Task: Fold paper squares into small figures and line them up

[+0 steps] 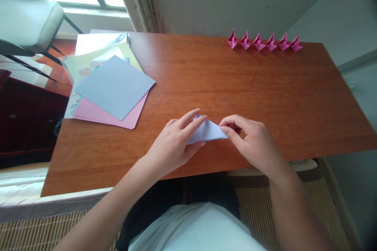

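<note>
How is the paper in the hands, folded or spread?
Folded: the pale paper shows a narrow triangular shape between the left hand and right hand.

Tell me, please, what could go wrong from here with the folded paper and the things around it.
The right grip is at the narrow tip of the folded paper, so a slip might crumple it or skew the fold. The blue sheet lies askew over the pink sheets and could slide if brushed. The pink figures stand near the table's far edge, so a bump might topple one.
</note>
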`<state>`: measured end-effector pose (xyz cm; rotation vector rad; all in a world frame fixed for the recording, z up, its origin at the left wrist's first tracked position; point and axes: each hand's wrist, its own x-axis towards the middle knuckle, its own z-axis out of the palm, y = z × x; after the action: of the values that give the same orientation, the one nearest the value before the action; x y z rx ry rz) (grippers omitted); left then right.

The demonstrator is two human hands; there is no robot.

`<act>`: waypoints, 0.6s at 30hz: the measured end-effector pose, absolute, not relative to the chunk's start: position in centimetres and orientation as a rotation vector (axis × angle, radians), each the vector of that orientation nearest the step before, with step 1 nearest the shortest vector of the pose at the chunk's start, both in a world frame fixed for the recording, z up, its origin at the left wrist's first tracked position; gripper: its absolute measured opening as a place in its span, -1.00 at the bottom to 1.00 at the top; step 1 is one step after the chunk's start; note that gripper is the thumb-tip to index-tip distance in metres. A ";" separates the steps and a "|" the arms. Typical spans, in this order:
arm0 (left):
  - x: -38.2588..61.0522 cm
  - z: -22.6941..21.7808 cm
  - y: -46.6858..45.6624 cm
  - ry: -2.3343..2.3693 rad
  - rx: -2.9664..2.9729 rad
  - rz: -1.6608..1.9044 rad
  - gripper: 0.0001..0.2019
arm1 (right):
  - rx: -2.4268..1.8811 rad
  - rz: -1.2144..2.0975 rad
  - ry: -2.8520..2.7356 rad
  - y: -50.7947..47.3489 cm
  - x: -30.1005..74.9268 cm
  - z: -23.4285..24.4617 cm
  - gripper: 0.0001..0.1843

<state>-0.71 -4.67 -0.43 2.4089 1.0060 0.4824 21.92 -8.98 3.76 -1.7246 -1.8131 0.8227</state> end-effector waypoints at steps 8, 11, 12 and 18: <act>-1.0 0.9 -4.0 0.957 2.291 0.456 -0.39 | -1.679 0.815 -1.790 -8.0 21.4 5.2 -0.83; -1.0 1.0 -3.9 0.943 2.210 0.479 -0.40 | -1.652 0.821 -1.742 -7.6 21.3 5.3 -0.82; -0.9 1.1 -3.8 0.930 2.176 0.498 -0.40 | -1.631 0.831 -1.705 -7.5 21.3 5.3 -0.82; -0.7 0.9 -3.1 0.845 1.771 0.677 -0.45 | -1.532 0.866 -1.420 -7.0 21.1 4.0 -0.61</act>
<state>-0.72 -3.07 0.88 1.7708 0.8447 0.6771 21.14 -7.00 4.04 -1.5315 -1.4196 0.8664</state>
